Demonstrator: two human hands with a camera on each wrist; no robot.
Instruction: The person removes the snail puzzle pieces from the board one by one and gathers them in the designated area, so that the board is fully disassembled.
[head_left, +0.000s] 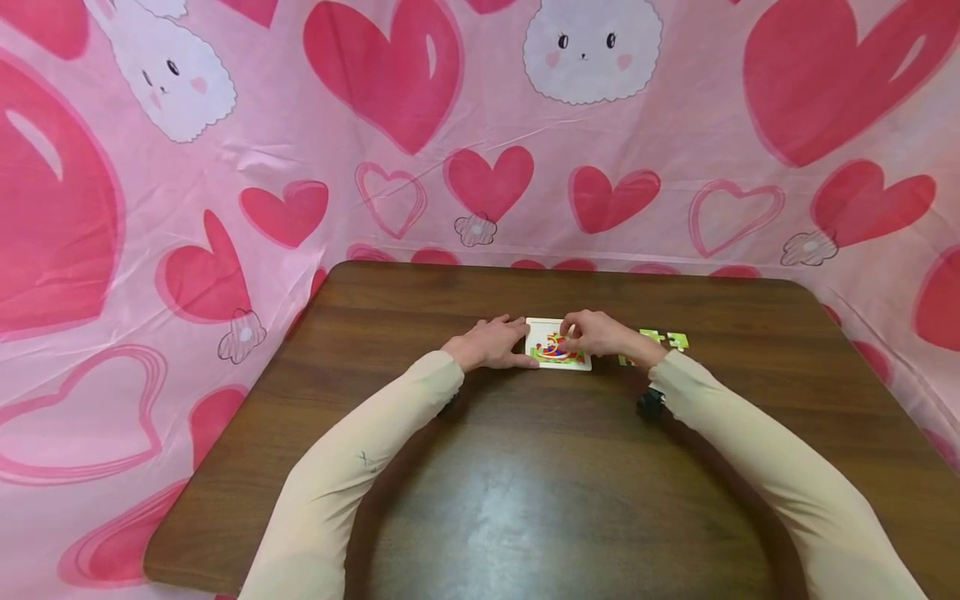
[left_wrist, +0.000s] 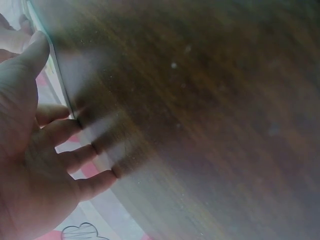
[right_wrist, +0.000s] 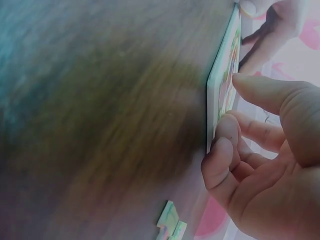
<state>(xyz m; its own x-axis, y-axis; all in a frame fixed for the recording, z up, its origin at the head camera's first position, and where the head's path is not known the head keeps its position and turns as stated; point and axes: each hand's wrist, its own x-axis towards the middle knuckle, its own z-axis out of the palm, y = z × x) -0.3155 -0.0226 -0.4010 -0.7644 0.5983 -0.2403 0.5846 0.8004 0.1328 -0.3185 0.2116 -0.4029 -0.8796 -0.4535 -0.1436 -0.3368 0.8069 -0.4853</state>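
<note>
A small white-framed jigsaw board (head_left: 534,323) with a red, green and blue picture lies flat on the table. My left hand (head_left: 495,342) rests at its left side, fingers spread, with the thumb at the near left corner. In the left wrist view those fingertips (left_wrist: 111,174) touch the tabletop. My right hand (head_left: 600,333) is over the board's right part, fingers bent down to the picture. In the right wrist view the thumb (right_wrist: 265,92) and forefinger touch or nearly touch the board (right_wrist: 212,100), slightly apart. Whether a piece is between them is hidden.
Several loose green puzzle pieces (head_left: 677,340) lie right of the board, partly behind the right forearm. The brown wooden table (head_left: 480,467) has rounded corners. Pink heart-patterned cloth (head_left: 480,117) hangs behind and beside it. A black wrist device (head_left: 651,404) sits under the right wrist.
</note>
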